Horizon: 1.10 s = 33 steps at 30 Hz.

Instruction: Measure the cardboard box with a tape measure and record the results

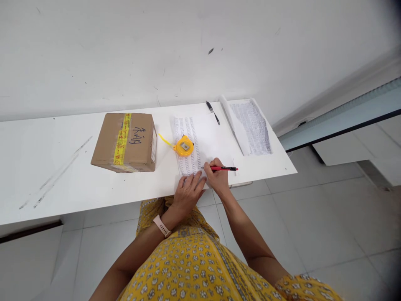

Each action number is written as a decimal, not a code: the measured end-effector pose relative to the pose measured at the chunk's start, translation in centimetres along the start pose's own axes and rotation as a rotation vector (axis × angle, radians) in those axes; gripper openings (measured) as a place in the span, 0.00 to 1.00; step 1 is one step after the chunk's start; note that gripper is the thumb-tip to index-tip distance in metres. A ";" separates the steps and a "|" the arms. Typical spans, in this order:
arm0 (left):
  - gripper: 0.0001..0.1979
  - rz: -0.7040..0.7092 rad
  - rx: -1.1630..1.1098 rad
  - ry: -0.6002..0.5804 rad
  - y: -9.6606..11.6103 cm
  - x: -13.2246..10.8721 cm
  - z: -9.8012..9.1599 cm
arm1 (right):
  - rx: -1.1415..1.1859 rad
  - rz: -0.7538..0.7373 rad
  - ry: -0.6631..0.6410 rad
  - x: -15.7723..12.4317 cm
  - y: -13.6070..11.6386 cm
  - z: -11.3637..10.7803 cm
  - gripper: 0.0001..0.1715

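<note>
Your narrow white table, streaked with dark scuffs at left, runs across the middle of the frame against a marked white wall; grey floor tiles fill the lower right. A taped carton stands left of centre. The yellow tape measure covers part of the writing on your sheet, at centre. A dark pen and more written paper lie right of centre. Your left hand rests flat on the sheet's near edge, fingers slightly spread; your right hand pinches the red pen.
</note>
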<state>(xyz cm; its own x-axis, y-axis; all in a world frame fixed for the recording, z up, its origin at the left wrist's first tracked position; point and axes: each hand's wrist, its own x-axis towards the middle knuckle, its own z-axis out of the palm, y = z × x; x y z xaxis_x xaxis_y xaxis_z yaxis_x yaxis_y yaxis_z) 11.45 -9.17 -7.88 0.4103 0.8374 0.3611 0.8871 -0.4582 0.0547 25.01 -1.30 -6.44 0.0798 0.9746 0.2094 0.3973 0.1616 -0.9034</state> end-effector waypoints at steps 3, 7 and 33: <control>0.19 -0.005 -0.021 -0.008 0.0 -0.1 0.0 | 0.002 -0.001 0.000 0.0 0.0 0.0 0.18; 0.19 -0.020 -0.058 -0.028 0.0 0.0 0.0 | -0.011 0.019 -0.001 -0.2 0.0 0.1 0.18; 0.36 -0.487 -0.521 0.127 -5.8 7.6 -5.4 | -0.150 -0.359 0.191 2.2 -0.3 -1.0 0.17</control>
<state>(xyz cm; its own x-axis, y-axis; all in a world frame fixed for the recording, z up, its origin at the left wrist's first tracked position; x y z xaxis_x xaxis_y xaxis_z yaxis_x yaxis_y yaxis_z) 8.31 -1.75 -0.43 -0.0615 0.9562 0.2860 0.7342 -0.1508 0.6620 25.97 0.61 -5.31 0.0743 0.8122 0.5787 0.5576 0.4472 -0.6993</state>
